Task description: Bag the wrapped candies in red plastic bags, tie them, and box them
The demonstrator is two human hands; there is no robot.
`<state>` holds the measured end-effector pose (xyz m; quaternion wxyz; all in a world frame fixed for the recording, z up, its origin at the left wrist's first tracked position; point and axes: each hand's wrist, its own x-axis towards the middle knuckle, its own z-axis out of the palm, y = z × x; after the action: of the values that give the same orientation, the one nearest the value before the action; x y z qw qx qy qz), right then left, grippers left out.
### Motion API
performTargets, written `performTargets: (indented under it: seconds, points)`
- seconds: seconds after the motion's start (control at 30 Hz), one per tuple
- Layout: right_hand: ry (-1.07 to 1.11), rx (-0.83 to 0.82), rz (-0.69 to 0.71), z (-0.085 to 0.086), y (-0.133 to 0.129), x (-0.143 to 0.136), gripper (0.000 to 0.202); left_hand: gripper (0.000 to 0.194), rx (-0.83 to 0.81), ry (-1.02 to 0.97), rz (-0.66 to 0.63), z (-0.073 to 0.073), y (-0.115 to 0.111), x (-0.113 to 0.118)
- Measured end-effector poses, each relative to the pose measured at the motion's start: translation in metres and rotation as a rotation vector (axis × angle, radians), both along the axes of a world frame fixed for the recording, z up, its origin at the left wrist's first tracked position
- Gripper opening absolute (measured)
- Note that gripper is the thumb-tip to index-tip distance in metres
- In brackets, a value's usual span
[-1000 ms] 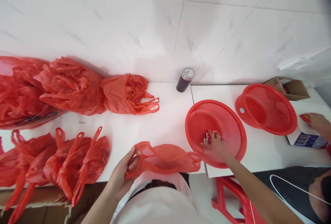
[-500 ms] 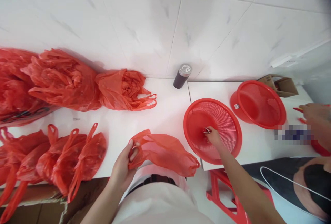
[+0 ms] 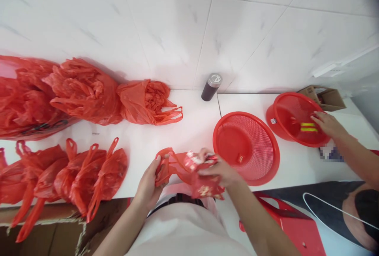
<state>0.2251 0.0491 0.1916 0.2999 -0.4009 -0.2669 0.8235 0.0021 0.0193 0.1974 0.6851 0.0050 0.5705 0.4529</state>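
My left hand [image 3: 150,183] is closed on the handle side of a thin red plastic bag [image 3: 177,161], held open in front of my body. My right hand [image 3: 220,171] grips several red packets [image 3: 204,177] with white and gold patterns, over the bag's mouth. Part of the bag is hidden behind the packets. Just to the right, a red mesh basket [image 3: 263,165] has one small red piece [image 3: 240,158] at its bottom.
Filled red bags [image 3: 111,173] line the front left; bulging bags [image 3: 85,90] stand behind. A dark tumbler [image 3: 211,88] is by the wall. Another person's hand [image 3: 330,124] reaches over a second red basket [image 3: 274,110] with yellow-marked items. A cardboard box [image 3: 336,100] and red stool [image 3: 299,228] are right.
My right hand has come out of the mesh basket with the packets and moved left to the bag. The other person's hand has moved to the second basket, where yellow-marked items now show.
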Motion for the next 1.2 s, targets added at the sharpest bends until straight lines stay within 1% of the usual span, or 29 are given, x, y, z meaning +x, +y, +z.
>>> performTargets:
  seconds: [0.07, 0.13, 0.2, 0.23, 0.3, 0.4, 0.5, 0.57, 0.63, 0.7, 0.73, 0.77, 0.83, 0.9, 0.93, 0.97, 1.03, 1.07, 1.1, 1.13, 1.17, 1.2]
  points:
    - [0.095, -0.078, 0.177, -0.02, -0.003, -0.038, 0.036, 0.043, 0.02, 0.038, -0.054, 0.0, -0.003, -0.001]
    - [0.085, -0.14, 0.119, -0.049, 0.0, -0.057, 0.039, 0.045, 0.029, 0.075, -0.114, -0.001, -0.008, -0.004]
    - [0.007, -0.17, 0.01, -0.075, 0.005, -0.062, 0.042, 0.045, 0.035, 0.105, -0.173, -0.003, -0.014, -0.009]
    - [-0.038, -0.169, -0.033, -0.086, 0.007, -0.061, 0.042, 0.046, 0.039, 0.116, -0.2, -0.004, -0.016, -0.011]
    - [-0.11, -0.135, -0.096, -0.1, 0.011, -0.06, 0.041, 0.05, 0.047, 0.13, -0.234, -0.007, -0.02, -0.014]
    - [-0.2, -0.04, -0.219, -0.109, 0.012, -0.066, 0.034, 0.057, 0.05, 0.146, -0.246, -0.008, -0.02, -0.015]
    - [-0.265, 0.076, -0.301, -0.109, 0.012, -0.08, 0.035, 0.057, 0.068, 0.166, -0.226, -0.007, -0.015, -0.013]
    - [-0.302, 0.199, -0.271, -0.105, 0.012, -0.086, 0.039, 0.056, 0.101, 0.184, -0.199, -0.005, -0.01, -0.012]
    - [-0.41, 0.384, -0.163, -0.097, 0.012, -0.084, 0.041, 0.056, 0.125, 0.212, -0.169, -0.005, -0.005, -0.013]
    - [-0.543, 0.569, -0.05, -0.083, 0.014, -0.071, 0.045, 0.055, 0.132, 0.238, -0.147, -0.005, -0.001, -0.016]
    - [-0.595, 0.629, -0.027, -0.075, 0.015, -0.061, 0.046, 0.053, 0.133, 0.251, -0.138, -0.006, 0.0, -0.019]
    - [-0.629, 0.658, -0.043, -0.067, 0.017, -0.047, 0.045, 0.051, 0.136, 0.263, -0.133, -0.008, 0.001, -0.022]
    - [-0.702, 0.674, -0.143, -0.054, 0.022, -0.01, 0.041, 0.046, 0.137, 0.299, -0.135, -0.011, 0.002, -0.029]
    - [-0.862, 0.64, -0.252, -0.05, 0.029, 0.037, 0.041, 0.042, 0.152, 0.342, -0.146, -0.013, 0.0, -0.037]
    - [-1.0, 0.591, -0.296, -0.052, 0.032, 0.062, 0.044, 0.04, 0.167, 0.368, -0.153, -0.013, -0.001, -0.04]
    - [-1.149, 0.498, -0.249, -0.058, 0.035, 0.086, 0.05, 0.037, 0.184, 0.398, -0.159, -0.013, -0.003, -0.043]
    - [-1.458, 0.183, -0.098, -0.075, 0.036, 0.128, 0.07, 0.03, 0.213, 0.46, -0.162, -0.012, -0.006, -0.048]
    - [-1.495, 0.098, -0.076, -0.086, 0.035, 0.144, 0.075, 0.029, 0.219, 0.482, -0.166, -0.011, -0.008, -0.05]
    - [-1.523, 0.033, -0.055, -0.096, 0.033, 0.155, 0.076, 0.029, 0.223, 0.491, -0.17, -0.01, -0.009, -0.051]
    - [-1.527, 0.001, -0.045, -0.106, 0.03, 0.162, 0.072, 0.031, 0.228, 0.486, -0.174, -0.009, -0.01, -0.051]
    - [-1.514, 0.009, -0.046, -0.114, 0.028, 0.164, 0.064, 0.035, 0.234, 0.472, -0.175, -0.008, -0.01, -0.051]
    - [-1.501, 0.05, -0.049, -0.121, 0.027, 0.163, 0.055, 0.04, 0.241, 0.452, -0.176, -0.006, -0.011, -0.051]
